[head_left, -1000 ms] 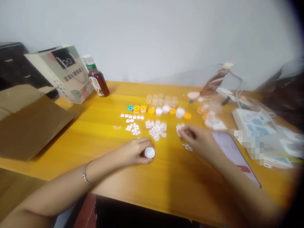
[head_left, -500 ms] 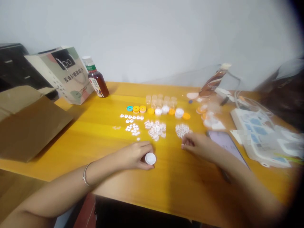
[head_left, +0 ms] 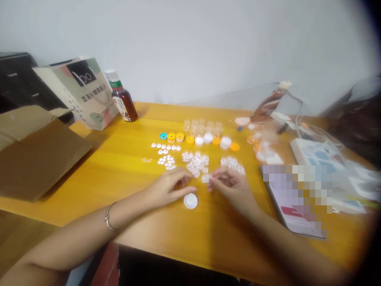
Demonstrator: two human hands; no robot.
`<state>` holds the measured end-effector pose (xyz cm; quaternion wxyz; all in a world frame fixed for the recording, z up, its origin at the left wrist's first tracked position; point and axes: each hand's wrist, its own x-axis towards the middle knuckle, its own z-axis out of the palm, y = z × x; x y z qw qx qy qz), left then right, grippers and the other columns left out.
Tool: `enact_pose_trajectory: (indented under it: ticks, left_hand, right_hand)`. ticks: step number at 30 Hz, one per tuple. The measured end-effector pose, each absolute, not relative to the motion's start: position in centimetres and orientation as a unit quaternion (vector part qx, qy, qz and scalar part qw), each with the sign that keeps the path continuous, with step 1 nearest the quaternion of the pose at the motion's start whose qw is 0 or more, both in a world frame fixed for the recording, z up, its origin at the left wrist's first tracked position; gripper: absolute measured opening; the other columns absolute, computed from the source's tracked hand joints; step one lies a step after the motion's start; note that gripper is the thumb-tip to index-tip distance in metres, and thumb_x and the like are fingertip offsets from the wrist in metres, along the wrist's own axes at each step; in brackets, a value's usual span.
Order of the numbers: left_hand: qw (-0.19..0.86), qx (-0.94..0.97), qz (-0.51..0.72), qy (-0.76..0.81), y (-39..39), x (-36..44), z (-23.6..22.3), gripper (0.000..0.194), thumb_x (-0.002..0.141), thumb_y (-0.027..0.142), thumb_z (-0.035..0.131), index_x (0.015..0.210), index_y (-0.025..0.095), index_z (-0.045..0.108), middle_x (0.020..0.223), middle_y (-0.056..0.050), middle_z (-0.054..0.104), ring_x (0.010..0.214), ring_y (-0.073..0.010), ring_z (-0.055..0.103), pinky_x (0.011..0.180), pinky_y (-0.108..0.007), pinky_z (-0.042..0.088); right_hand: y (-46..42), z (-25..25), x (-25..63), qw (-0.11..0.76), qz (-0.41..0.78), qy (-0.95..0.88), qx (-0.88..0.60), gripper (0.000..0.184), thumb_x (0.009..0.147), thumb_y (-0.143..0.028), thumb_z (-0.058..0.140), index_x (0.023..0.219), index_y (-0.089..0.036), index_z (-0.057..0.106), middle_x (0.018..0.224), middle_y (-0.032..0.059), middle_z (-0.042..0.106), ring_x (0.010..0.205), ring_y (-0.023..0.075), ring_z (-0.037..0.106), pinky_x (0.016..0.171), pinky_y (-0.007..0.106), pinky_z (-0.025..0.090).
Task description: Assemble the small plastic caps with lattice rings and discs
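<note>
Between my hands a round white cap [head_left: 191,201] rests on the table. My left hand [head_left: 169,186] is open just above and left of it, thumb and fingers apart with nothing in them. My right hand [head_left: 233,188] pinches a small whitish plastic piece [head_left: 205,178] between thumb and index finger. In front of the hands lie a pile of similar white openwork pieces [head_left: 195,162] and, farther right, a second pile [head_left: 232,163]. Small white round pieces [head_left: 166,161] lie to the left. The finer shape of the held piece is blurred.
Orange, white and blue caps [head_left: 172,137] form a row before clear cups [head_left: 201,128]. A phone [head_left: 291,206] lies right of my right arm. Bottles [head_left: 125,103] stand at the back, a cardboard box [head_left: 38,155] at left, and a white case [head_left: 312,155] at right.
My left hand has let go of the white cap, which now lies on the table. My right hand has moved left from the right pile with a small plastic piece.
</note>
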<state>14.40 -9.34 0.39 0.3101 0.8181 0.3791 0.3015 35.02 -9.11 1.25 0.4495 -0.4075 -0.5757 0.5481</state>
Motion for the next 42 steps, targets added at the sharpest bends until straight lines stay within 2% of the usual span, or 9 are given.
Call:
enact_pose_trajectory:
  ticks: [2,5,9,11,14,17,26,34,42]
  left_hand:
    - [0.362,0.776,0.353,0.378,-9.4,14.8,0.0,0.029,0.083,0.03,0.055,0.108,0.016,0.053,0.087,-0.005,0.061,0.078,-0.0127,0.058,0.071,-0.026,0.049]
    - [0.415,0.719,0.406,0.383,-9.4,15.3,-0.5,0.019,0.083,0.025,0.055,0.099,0.014,0.057,0.085,-0.006,0.064,0.079,-0.0121,0.061,0.072,-0.025,0.05]
    - [0.406,0.698,0.434,0.4,-9.0,15.5,-0.7,0.014,0.081,0.022,0.058,0.092,0.014,0.059,0.083,-0.005,0.065,0.075,-0.0111,0.062,0.071,-0.024,0.051]
    - [0.357,0.723,0.43,0.406,-8.3,15.1,-0.7,0.015,0.08,0.023,0.058,0.093,0.014,0.06,0.084,-0.005,0.065,0.076,-0.0116,0.061,0.07,-0.024,0.05]
    - [0.222,0.771,0.416,0.428,-6.5,13.8,-0.6,0.013,0.083,0.023,0.054,0.092,0.016,0.061,0.083,-0.004,0.063,0.075,-0.0123,0.058,0.068,-0.025,0.047]
    - [0.116,0.8,0.375,0.453,-4.3,12.8,-0.8,0.016,0.085,0.022,0.05,0.094,0.016,0.061,0.086,-0.005,0.062,0.081,-0.0149,0.055,0.075,-0.03,0.044]
    - [0.001,0.86,0.211,0.464,-3.2,13.9,-1.6,0.032,0.086,0.014,0.042,0.116,0.022,0.053,0.116,-0.007,0.058,0.105,-0.0246,0.047,0.085,-0.041,0.03]
    - [-0.008,0.875,0.225,0.428,-3.0,14.0,-2.4,0.022,0.088,0.014,0.041,0.098,0.014,0.061,0.099,-0.01,0.061,0.093,-0.0216,0.052,0.08,-0.035,0.037]
    - [-0.007,0.872,0.253,0.419,-3.0,14.3,-2.5,0.019,0.086,0.014,0.042,0.084,0.012,0.06,0.083,-0.009,0.061,0.08,-0.0186,0.052,0.074,-0.031,0.04]
  right_hand:
    - [-9.6,0.7,34.3,0.444,0.575,-0.573,-0.38,0.016,0.071,-0.032,0.066,0.074,-0.02,0.056,0.062,-0.0013,0.064,0.058,0.0112,0.061,0.059,0.025,0.048]
    - [-10.0,0.0,33.6,0.432,0.591,-0.574,-0.365,0.016,0.07,-0.031,0.067,0.073,-0.02,0.056,0.068,-0.0003,0.065,0.065,0.0118,0.062,0.065,0.027,0.05]
    - [-9.9,-0.5,33.3,0.39,0.624,-0.564,-0.376,0.018,0.069,-0.032,0.068,0.072,-0.02,0.054,0.072,-0.0002,0.065,0.071,0.012,0.063,0.069,0.027,0.049]
    - [-9.7,-0.7,33.1,0.375,0.636,-0.552,-0.387,0.021,0.068,-0.033,0.069,0.072,-0.02,0.053,0.073,-0.0006,0.065,0.071,0.0123,0.063,0.07,0.028,0.05]
    - [-9.5,-0.9,33.0,0.381,0.63,-0.539,-0.408,0.025,0.065,-0.034,0.071,0.073,-0.021,0.051,0.07,-0.0021,0.063,0.069,0.0123,0.063,0.07,0.028,0.049]
    - [-9.4,-1.0,32.9,0.401,0.619,-0.526,-0.424,0.029,0.063,-0.033,0.073,0.075,-0.021,0.048,0.069,-0.0038,0.061,0.071,0.0127,0.063,0.073,0.028,0.049]
    - [-9.5,-0.7,33.0,0.382,0.635,-0.521,-0.425,0.041,0.067,-0.033,0.07,0.1,-0.025,0.046,0.073,-0.0026,0.064,0.083,0.0169,0.065,0.085,0.035,0.047]
    - [-9.3,-0.8,32.9,0.395,0.633,-0.513,-0.424,0.042,0.064,-0.031,0.073,0.098,-0.024,0.049,0.07,-0.0033,0.064,0.081,0.0164,0.065,0.085,0.035,0.046]
    - [-9.3,-1.0,32.8,0.391,0.631,-0.519,-0.423,0.038,0.063,-0.029,0.072,0.098,-0.021,0.059,0.074,-0.002,0.066,0.081,0.0149,0.064,0.088,0.035,0.045]
